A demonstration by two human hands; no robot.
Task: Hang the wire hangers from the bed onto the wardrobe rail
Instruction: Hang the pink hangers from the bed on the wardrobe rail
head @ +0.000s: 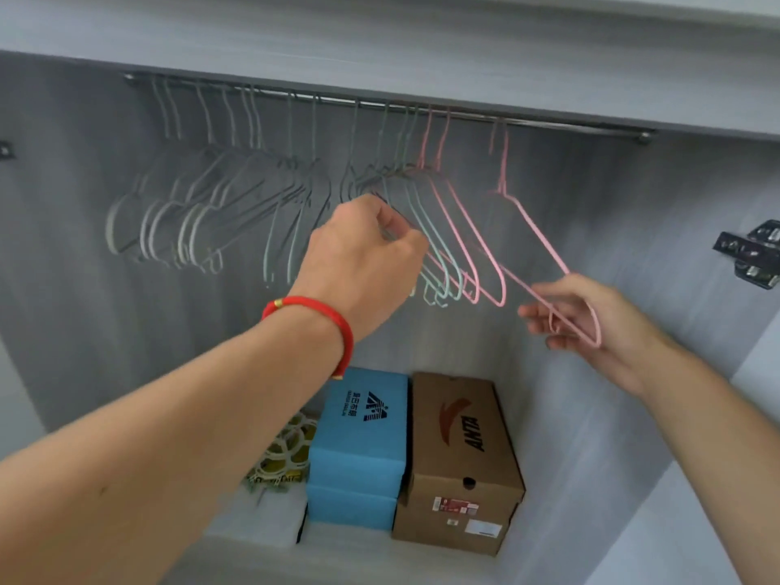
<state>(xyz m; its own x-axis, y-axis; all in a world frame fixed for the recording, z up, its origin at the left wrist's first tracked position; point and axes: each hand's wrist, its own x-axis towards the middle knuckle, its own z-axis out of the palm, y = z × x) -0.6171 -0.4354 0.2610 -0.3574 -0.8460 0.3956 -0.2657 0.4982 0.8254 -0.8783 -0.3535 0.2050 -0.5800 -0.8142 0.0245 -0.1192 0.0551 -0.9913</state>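
A metal wardrobe rail point(570, 122) runs under the top shelf. Several wire hangers hang from it: grey ones point(202, 204) at the left, green ones point(434, 242) in the middle, pink ones point(468, 230) to the right. My left hand point(367, 255), with a red bracelet on the wrist, is curled round the shoulders of the grey and green hangers at the middle. The rightmost pink hanger point(532, 230) hangs from the rail with its hook over it. My right hand point(591, 323) holds that hanger's lower end, fingers loosely around the wire.
On the wardrobe floor stand a blue box point(358, 437) on another blue box, a brown shoe box point(460, 458), and a yellowish patterned item point(287, 453) on a white package. A door hinge point(751, 255) sits on the right wall.
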